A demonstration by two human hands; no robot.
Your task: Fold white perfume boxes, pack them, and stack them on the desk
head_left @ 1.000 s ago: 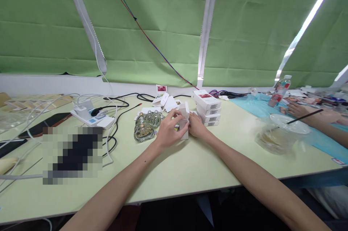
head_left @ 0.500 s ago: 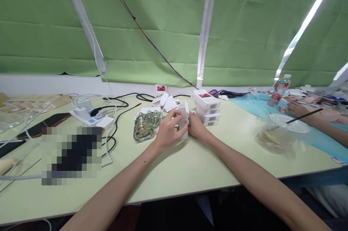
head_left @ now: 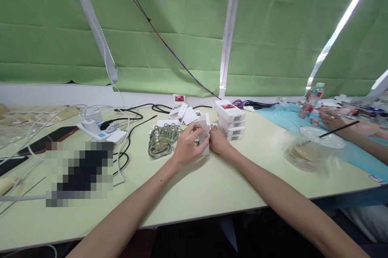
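Note:
Upright on the table stands a small white cardboard box (head_left: 204, 120), its top flap raised. My left hand (head_left: 189, 143) is closed around its left side, thumb across the front and fingers behind. At the box's right side, my right hand (head_left: 218, 140) has its fingers curled against the edge; the fingertips are partly hidden. Several clear glass bottles (head_left: 160, 147) cluster just left of my left hand. Close to my right hand is a stack of white boxes (head_left: 233, 118) with barcodes and a red picture on top.
Loose white cartons (head_left: 179, 111) lie behind the bottles. A white power strip (head_left: 101, 132) with tangled cables sits left. On the right are a clear plastic tub (head_left: 303, 155) with a dark straw, a drink bottle (head_left: 312, 100), blue sheeting (head_left: 273, 117) and another person's hand (head_left: 332, 120).
My right hand's fingers have shifted slightly at the box's edge. My left hand and the box have hardly moved. The other person's hand has moved a little left.

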